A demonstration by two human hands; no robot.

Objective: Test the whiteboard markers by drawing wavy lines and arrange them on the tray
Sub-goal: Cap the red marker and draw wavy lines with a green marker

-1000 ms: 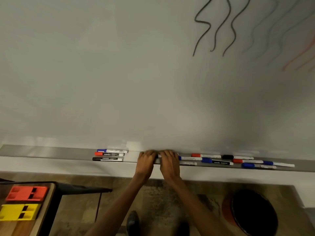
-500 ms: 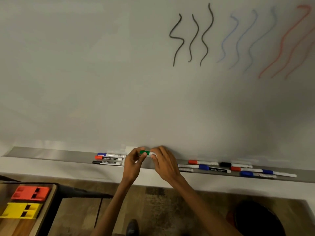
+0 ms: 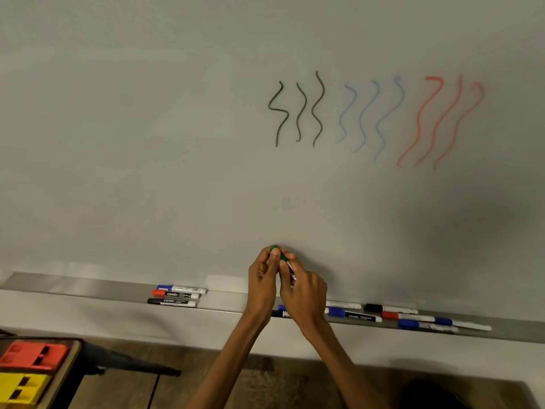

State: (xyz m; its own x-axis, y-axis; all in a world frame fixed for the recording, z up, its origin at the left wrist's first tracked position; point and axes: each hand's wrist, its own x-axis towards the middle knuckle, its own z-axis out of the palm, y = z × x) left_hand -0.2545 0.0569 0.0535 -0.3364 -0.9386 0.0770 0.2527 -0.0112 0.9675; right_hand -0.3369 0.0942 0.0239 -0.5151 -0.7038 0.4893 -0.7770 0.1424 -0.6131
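l hand (image 3: pixel 263 276) pinches the green end of the green marker (image 3: pixel 283 257), r hand (image 3: pixel 304 290) grips its barrel, both just above the tray (image 3: pixel 88 287). 3 markers (image 3: pixel 176 296) lie left of the hands, other markers (image 3: pixel 413 316) to the right. wavy lines (image 3: pixel 374 113) are well above.

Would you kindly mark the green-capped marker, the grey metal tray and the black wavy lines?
Green-capped marker (image 3: pixel 283 256): head view, green cap.
Grey metal tray (image 3: pixel 88 286): head view, bare left end.
Black wavy lines (image 3: pixel 313 110): head view, rightmost stroke.

Dim, soft focus; shadow lower right; wide-angle edge bowing.
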